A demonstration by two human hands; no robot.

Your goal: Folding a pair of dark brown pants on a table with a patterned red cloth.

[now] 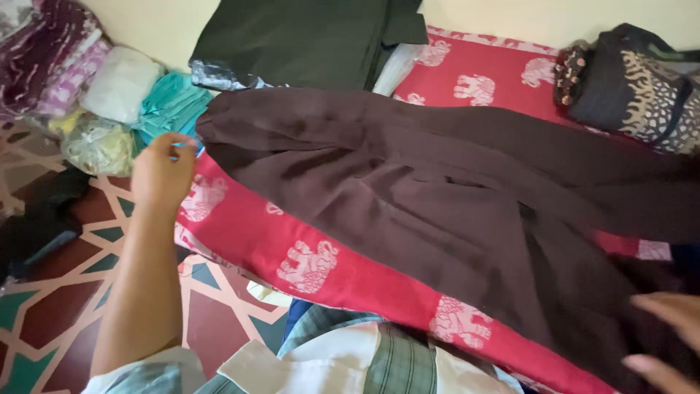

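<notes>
A dark brown garment [408,182] lies spread across a red cloth with white elephant prints [321,270]. My left hand [162,174] reaches to the garment's left end, fingers curled close by its edge; I cannot tell whether it grips the fabric. At the lower right, my right hand [667,339] rests with fingers spread on the brown fabric. A checked grey-green and white sleeve covers my left arm near the bottom.
A dark green folded garment [299,40] lies at the back. Bundles of cloth in plastic bags [117,87] pile at the left on a patterned floor [51,306]. A dark patterned bag [642,87] sits at the back right.
</notes>
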